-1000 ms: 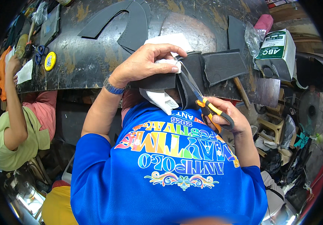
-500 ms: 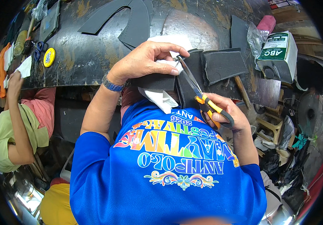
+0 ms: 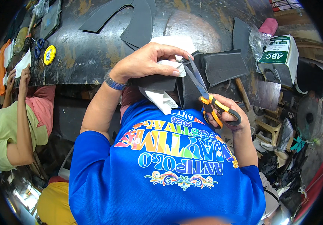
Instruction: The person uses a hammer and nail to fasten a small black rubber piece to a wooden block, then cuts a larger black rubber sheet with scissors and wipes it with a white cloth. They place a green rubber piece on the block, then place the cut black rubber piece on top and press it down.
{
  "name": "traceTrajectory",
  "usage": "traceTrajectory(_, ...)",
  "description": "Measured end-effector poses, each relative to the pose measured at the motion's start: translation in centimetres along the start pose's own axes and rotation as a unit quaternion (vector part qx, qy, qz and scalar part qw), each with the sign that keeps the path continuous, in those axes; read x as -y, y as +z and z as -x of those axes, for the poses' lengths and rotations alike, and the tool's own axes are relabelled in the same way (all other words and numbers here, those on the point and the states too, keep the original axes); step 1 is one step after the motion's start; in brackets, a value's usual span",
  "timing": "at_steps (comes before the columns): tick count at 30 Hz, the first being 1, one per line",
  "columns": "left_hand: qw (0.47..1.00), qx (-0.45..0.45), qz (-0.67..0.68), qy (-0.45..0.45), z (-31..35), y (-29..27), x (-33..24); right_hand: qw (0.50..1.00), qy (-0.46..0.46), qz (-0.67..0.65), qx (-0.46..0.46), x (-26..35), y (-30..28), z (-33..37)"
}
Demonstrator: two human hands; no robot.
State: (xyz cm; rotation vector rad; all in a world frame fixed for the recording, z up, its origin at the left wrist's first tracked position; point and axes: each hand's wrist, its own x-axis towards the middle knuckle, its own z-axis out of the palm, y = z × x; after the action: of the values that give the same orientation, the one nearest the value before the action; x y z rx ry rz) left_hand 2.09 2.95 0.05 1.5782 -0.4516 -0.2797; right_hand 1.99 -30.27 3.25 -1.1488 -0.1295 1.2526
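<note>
- At the near edge of a dark table (image 3: 67, 73), a person in a blue shirt (image 3: 184, 150) bends over white cloth (image 3: 179, 66) and black pieces (image 3: 227, 67).
- The left hand (image 3: 146, 62) curls around the bunched cloth, thumb resting on it and index finger stretched to the right, apart from the thumb. How firmly it grips, I cannot tell.
- The right hand (image 3: 227, 108) closes around the handles of yellow-and-black scissors (image 3: 207, 99), blades parted in a narrow V, tips just beside the left index finger. Whether cloth lies between the blades, I cannot tell.
- The work looks partway along: cloth in hand, scissors up and opened, and no scrap I can surely call cut off.
- A white flap (image 3: 161, 100) hangs below the left hand, and a white sheet (image 3: 174, 42) shows beyond it. Whether these join the held cloth is hidden, so how much remains is unclear.
- The black pieces lie overlapped to the right, near a wooden handle (image 3: 242, 93). On the far side, a curved black piece (image 3: 137, 28), edged with small holes, lies apart, seemingly already shaped.
</note>
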Motion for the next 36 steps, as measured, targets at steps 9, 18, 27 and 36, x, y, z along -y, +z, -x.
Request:
traceTrajectory(9,0.999,-0.005,0.021,-0.035,0.0,0.3,-0.2,0.978,-0.01,0.195,-0.07,0.8,1.1,1.3)
traceTrajectory(18,0.997,0.008,0.064,-0.032,-0.1,0.1,0.3,0.995,0.04,0.088,-0.041,1.3,-0.1,2.5)
traceTrajectory(27,0.994,0.026,0.074,-0.07,-0.2,-0.3,0.0,0.981,0.05,0.172,-0.072,1.5,0.4,2.3)
traceTrajectory(36,0.995,0.059,0.071,-0.033,-0.5,0.0,0.4,0.993,0.044,0.106,-0.042,1.0,0.3,0.8)
